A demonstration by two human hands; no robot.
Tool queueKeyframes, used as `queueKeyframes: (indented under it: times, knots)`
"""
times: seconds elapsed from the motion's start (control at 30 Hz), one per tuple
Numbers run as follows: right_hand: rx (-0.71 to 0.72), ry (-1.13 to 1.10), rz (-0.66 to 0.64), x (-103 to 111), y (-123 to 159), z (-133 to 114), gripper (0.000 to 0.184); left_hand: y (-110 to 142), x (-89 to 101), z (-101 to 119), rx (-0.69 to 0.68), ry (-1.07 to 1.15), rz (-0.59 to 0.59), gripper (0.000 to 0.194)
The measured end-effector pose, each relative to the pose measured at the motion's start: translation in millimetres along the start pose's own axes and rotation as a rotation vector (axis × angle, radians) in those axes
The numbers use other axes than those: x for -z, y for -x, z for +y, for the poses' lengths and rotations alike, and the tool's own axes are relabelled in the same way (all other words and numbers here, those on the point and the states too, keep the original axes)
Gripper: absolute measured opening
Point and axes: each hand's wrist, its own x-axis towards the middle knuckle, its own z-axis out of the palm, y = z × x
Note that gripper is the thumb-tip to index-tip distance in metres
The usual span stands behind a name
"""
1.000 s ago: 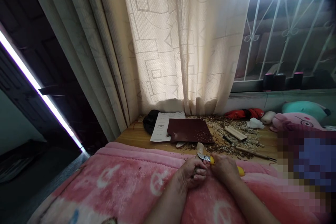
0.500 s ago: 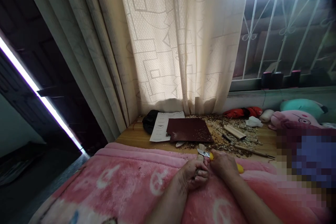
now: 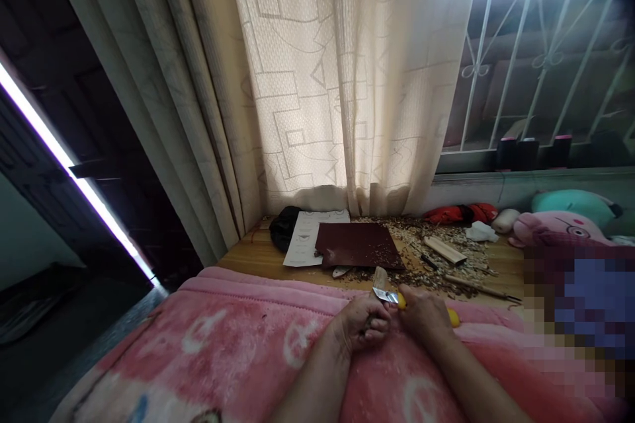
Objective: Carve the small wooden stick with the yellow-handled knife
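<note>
My left hand (image 3: pixel 368 324) is closed around a small light-brown piece of wood (image 3: pixel 380 277), whose upper end sticks up above the fingers. In my right hand (image 3: pixel 425 314) is a utility knife (image 3: pixel 401 300) with a yellow handle; the handle's yellow end shows past the far side of the hand. The knife's metal blade points left and lies across the wood, just above my left fingers. Both hands are close together over a pink blanket (image 3: pixel 238 324). The part of the wood inside my left fist is hidden.
Wood shavings (image 3: pixel 411 225) cover much of the wooden tabletop (image 3: pixel 268 271). On it lie a dark red board (image 3: pixel 357 244), printed paper (image 3: pixel 300 251), a black bag (image 3: pixel 284 228), a pale wood block (image 3: pixel 445 250) and a thin stick-like tool (image 3: pixel 481 287). Plush toys (image 3: pixel 560 228) sit at right.
The knife blade has shifted slightly down along the wood, toward my left fingers, so more of the wood's top shows. The view has moved a little; both grips are unchanged.
</note>
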Motion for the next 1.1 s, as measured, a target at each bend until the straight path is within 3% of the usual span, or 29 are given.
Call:
queueKeyframes:
  times: [0.1,0.27,0.4,0.7,1.1]
  knots:
    - [0.005,0.001,-0.009,-1,0,1,0.022,0,-2.0,0,0.010,-0.083,0.060,0.018]
    - [-0.113,0.011,-0.034,-2,-5,2,0.018,-4,-3.6,-7,-0.065,-0.266,0.320,0.025]
    - [-0.053,-0.006,-0.050,0,-2,1,0.017,-5,-4.3,-8,-0.048,-0.445,0.464,0.025]
    - [-0.069,-0.008,-0.093,1,-3,-4,0.028,-5,-8.4,-8,-0.021,-0.555,0.501,0.033]
    - [-0.081,-0.014,-0.087,-6,-7,-2,0.018,-7,-10.2,-10,-0.011,-0.593,0.544,0.033]
